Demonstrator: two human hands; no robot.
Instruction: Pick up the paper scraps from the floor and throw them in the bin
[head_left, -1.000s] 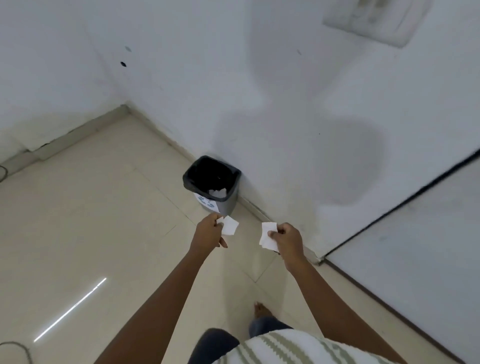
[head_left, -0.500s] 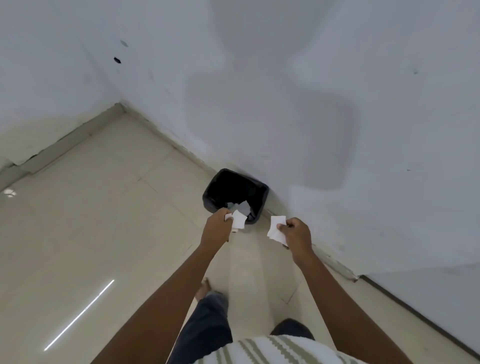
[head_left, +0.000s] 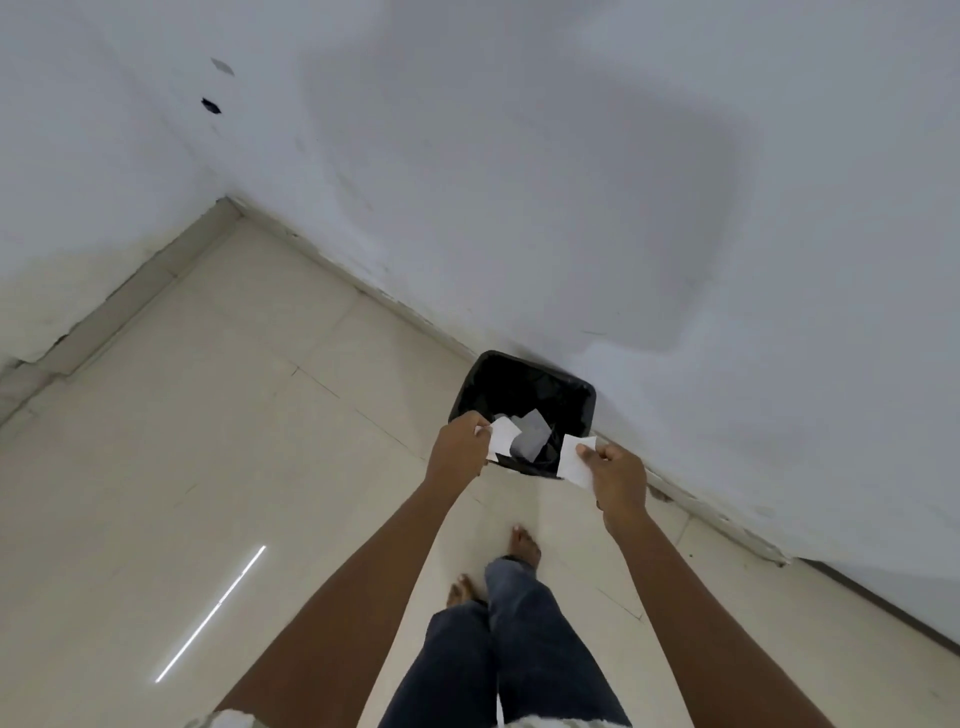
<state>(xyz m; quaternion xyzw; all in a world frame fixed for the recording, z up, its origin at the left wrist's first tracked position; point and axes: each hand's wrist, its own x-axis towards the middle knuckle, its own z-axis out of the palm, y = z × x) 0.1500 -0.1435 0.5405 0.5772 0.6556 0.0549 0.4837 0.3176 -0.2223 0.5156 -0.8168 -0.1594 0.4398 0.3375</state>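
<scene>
Two pinches hold the load: the left hand nips a small white paper scrap by its near-left edge, and the right hand grips a second white paper scrap along its right side. Both scraps hang over the near rim of the black square plastic bin, which stands against the white wall with grey and white scraps already inside. Such paper looks weightless and limp, so it may flutter; releasing it low over the opening seems safest.
</scene>
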